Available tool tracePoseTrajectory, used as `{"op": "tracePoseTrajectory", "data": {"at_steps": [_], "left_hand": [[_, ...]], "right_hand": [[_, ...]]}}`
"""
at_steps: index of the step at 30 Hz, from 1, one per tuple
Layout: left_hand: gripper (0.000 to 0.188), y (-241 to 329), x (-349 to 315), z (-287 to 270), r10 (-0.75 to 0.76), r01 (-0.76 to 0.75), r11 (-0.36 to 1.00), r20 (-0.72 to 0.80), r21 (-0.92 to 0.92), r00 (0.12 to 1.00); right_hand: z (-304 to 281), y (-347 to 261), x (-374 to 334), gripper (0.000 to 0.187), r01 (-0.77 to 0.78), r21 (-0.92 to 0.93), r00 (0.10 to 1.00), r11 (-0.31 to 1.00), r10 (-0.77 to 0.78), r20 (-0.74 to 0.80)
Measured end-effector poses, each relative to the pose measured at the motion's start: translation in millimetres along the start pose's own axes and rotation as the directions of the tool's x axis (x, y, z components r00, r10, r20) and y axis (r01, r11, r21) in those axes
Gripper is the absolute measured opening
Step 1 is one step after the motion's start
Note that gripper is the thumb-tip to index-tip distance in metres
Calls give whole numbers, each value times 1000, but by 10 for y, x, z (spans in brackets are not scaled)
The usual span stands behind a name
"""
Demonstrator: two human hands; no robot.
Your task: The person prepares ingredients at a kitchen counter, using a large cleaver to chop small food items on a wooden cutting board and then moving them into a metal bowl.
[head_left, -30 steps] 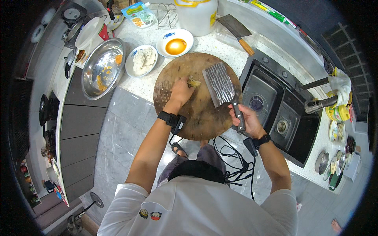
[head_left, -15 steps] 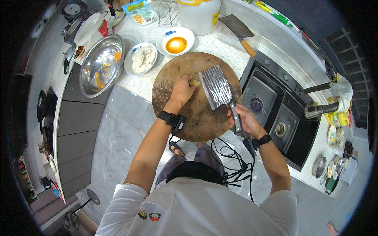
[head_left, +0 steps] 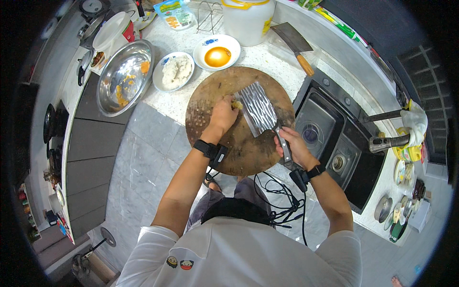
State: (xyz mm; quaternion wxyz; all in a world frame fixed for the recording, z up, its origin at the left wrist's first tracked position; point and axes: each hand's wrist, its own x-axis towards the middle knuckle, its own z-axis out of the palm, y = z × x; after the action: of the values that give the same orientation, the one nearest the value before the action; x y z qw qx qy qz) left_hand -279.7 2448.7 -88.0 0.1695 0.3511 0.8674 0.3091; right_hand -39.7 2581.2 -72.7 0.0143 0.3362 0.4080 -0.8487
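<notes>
My right hand (head_left: 293, 146) is wrapped round the dark riveted handle of a cleaver (head_left: 258, 108) with a shiny wavy-patterned blade. The blade lies tilted over a round wooden chopping board (head_left: 210, 88). Its left edge is right beside the fingertips of my left hand (head_left: 224, 116), which pinch a small yellowish piece of food (head_left: 236, 104) on the board. I cannot make out what kind of food it is.
Behind the board stand a bowl of brown liquid (head_left: 217, 56), a bowl of white paste (head_left: 176, 71) and a steel basin (head_left: 125, 79) with orange bits. A second cleaver (head_left: 292, 38) lies near the black sink (head_left: 344, 138). Black cables (head_left: 282, 196) hang below.
The cleaver has shifted slightly left on the board, its edge now at the yellowish piece. My left hand keeps its pinch. The whole view has moved a little.
</notes>
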Motion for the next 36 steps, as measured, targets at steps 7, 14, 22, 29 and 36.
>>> {"op": "tracePoseTrajectory", "data": {"at_steps": [7, 14, 22, 29, 36], "left_hand": [[32, -63, -6, 66, 26, -28, 998, -45, -49, 999], [27, -111, 12, 47, 13, -14, 1000, -91, -11, 996], [28, -106, 32, -13, -21, 17, 999, -95, -51, 995], [18, -49, 43, -133, -14, 9, 996, -55, -92, 998], [18, 40, 26, -520, 126, -128, 992, -88, -21, 988]], "right_hand": [[89, -9, 58, 23, -28, 29, 1000, 999, 28, 0], [173, -3, 117, 22, -42, 59, 998, 997, 39, 49], [192, 45, 123, 27, -109, 173, 990, 979, 91, 108], [277, 52, 44, 27, -134, 260, 985, 956, 98, 145], [690, 60, -153, 34, -69, 283, 991, 957, 32, 132]]}}
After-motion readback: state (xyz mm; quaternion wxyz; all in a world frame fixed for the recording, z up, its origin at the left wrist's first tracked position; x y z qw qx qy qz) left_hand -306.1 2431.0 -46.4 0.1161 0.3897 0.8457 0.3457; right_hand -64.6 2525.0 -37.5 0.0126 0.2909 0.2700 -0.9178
